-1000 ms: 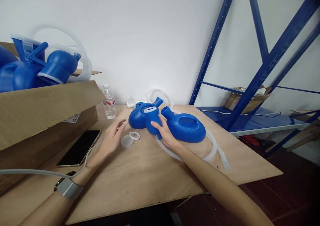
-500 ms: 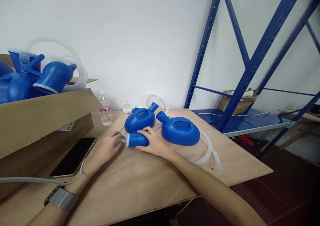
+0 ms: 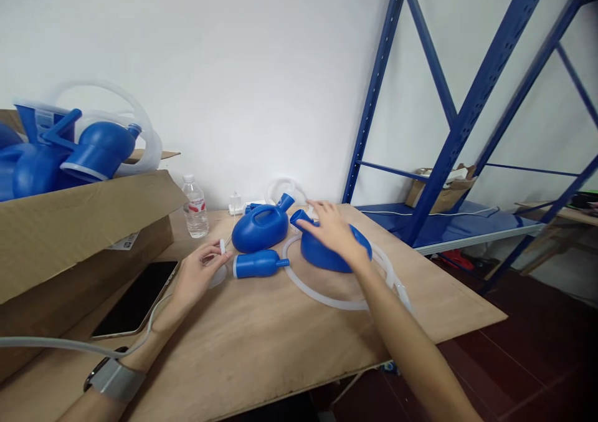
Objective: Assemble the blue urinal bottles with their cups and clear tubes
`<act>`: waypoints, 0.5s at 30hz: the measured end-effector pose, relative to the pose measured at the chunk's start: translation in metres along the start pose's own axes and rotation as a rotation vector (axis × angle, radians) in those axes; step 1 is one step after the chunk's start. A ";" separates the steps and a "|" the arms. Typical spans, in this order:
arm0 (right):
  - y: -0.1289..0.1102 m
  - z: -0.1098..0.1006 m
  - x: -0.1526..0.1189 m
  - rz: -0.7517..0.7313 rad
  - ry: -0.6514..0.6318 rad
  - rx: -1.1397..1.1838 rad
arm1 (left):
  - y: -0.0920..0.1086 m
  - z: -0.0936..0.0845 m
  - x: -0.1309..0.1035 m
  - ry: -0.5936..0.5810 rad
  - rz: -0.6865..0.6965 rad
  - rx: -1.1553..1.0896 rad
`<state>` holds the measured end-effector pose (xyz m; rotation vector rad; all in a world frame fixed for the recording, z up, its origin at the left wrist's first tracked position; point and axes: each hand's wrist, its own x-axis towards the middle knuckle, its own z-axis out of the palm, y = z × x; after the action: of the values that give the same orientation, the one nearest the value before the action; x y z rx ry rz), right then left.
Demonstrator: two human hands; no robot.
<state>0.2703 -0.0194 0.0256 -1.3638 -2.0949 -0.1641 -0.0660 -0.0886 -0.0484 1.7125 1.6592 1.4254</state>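
Between the thumb and fingers of my left hand (image 3: pixel 202 271) is a small white cap (image 3: pixel 222 245). Under those fingers lies a translucent round piece (image 3: pixel 218 277), partly hidden. A blue cup-shaped adapter (image 3: pixel 258 264) with a narrow ribbed spout rests on its side to the right of that hand. My right hand (image 3: pixel 332 225) is open over a blue urinal bottle (image 3: pixel 322 257) and covers much of its top and neck; whether it touches cannot be seen. A second blue urinal bottle (image 3: pixel 261 230) with a loop handle sits behind the adapter. Clear tubing (image 3: pixel 322 298) curls around the nearer bottle.
At left, a cardboard box (image 3: pixel 93 222) holds several blue parts and tubing. A phone (image 3: pixel 135 298) lies beside it, and a white cable crosses my left wrist. A water bottle (image 3: pixel 195 207) stands near the wall. Blue metal shelving (image 3: pixel 448 160) rises at right beyond the table edge.
My right hand has let go of the blue adapter, leaving it on the table, and moved right over the bottle. My left hand has lifted slightly with the white cap. The tubing has shifted forward.
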 end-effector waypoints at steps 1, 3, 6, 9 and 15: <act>0.019 -0.008 0.003 0.086 -0.053 -0.041 | 0.003 0.002 -0.002 0.022 -0.011 -0.057; 0.054 -0.017 0.002 0.197 -0.238 -0.074 | 0.012 0.007 -0.005 0.102 0.005 -0.150; 0.082 -0.015 -0.011 0.134 -0.288 -0.004 | 0.031 0.020 -0.007 0.137 0.109 -0.163; 0.079 -0.007 -0.027 0.092 -0.147 0.022 | 0.053 0.043 -0.001 0.026 0.225 -0.060; 0.058 0.002 -0.039 0.132 -0.027 0.056 | 0.080 0.109 0.027 -0.001 0.325 -0.034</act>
<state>0.3297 -0.0230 -0.0109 -1.4729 -2.0085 -0.0322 0.0609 -0.0431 -0.0192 2.0319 1.3920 1.5805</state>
